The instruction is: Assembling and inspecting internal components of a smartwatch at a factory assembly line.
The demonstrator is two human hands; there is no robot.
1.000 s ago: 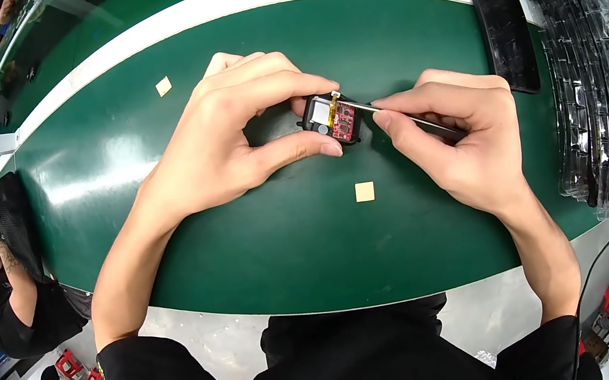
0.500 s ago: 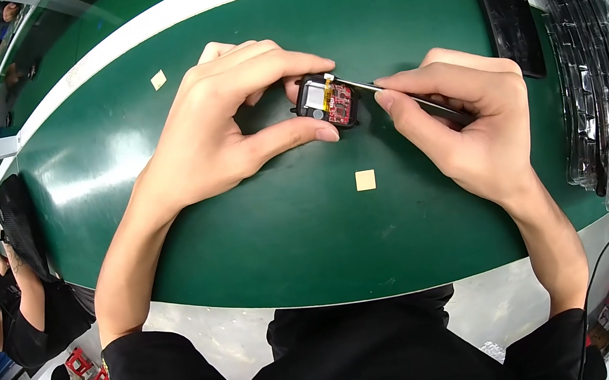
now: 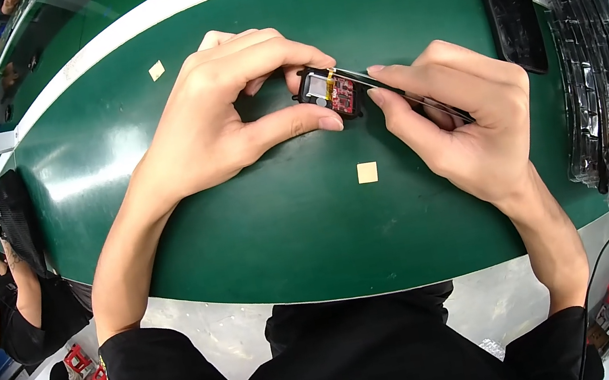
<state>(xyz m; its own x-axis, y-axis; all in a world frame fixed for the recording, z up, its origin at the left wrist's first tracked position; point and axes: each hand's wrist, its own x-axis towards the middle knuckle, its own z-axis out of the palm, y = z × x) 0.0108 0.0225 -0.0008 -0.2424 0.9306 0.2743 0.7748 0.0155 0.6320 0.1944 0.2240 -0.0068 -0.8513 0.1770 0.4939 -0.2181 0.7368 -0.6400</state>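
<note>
My left hand (image 3: 235,109) grips a small black device housing (image 3: 356,111) by its edges, thumb on the near side and index finger on the far side. Its open face shows a red circuit board (image 3: 343,95), a silvery block (image 3: 318,86) and a strip of yellow tape (image 3: 330,87). Between the thumb and fingers of my right hand (image 3: 468,106) is a pair of slim metal tweezers (image 3: 405,95). Their tips reach the housing's far edge, by the top of the yellow strip. Whether the tips pinch anything is too small to tell.
A pale square pad (image 3: 368,172) lies on the green table (image 3: 274,251) near the housing, another pale pad (image 3: 156,70) farther left. At the right are a black tray (image 3: 503,4) and stacked clear plastic trays (image 3: 600,76). A black mesh bag (image 3: 18,222) and a person (image 3: 26,309) are at left.
The housing has tilted slightly and shifted a little to the right in my left hand. My right hand has turned a little, and the tweezers still meet the housing's far edge.
</note>
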